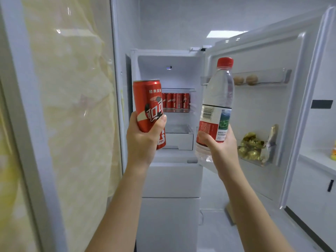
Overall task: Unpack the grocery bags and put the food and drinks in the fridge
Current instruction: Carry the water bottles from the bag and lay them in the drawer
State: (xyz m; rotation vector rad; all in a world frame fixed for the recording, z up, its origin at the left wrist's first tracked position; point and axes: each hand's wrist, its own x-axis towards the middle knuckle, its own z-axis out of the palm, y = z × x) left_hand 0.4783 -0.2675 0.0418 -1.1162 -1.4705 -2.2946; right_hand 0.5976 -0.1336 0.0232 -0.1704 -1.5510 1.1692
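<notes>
Left hand (143, 140) grips a red cola can (149, 110), held upright before the open fridge (171, 179); right hand (220, 142) wraps around the lower part of a red-capped water bottle (217, 106) (tilted slightly right). Inside, a row of cola cans (175, 100) stands on a shelf. The door's (263, 115) racks hold eggs (245, 80) and gold-wrapped packets (252, 146).

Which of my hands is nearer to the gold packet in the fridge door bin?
Right. The right hand, gripping the water bottle, is just left of the gold packet; the left hand, holding the red can, is farther left, before the open fridge.
</notes>
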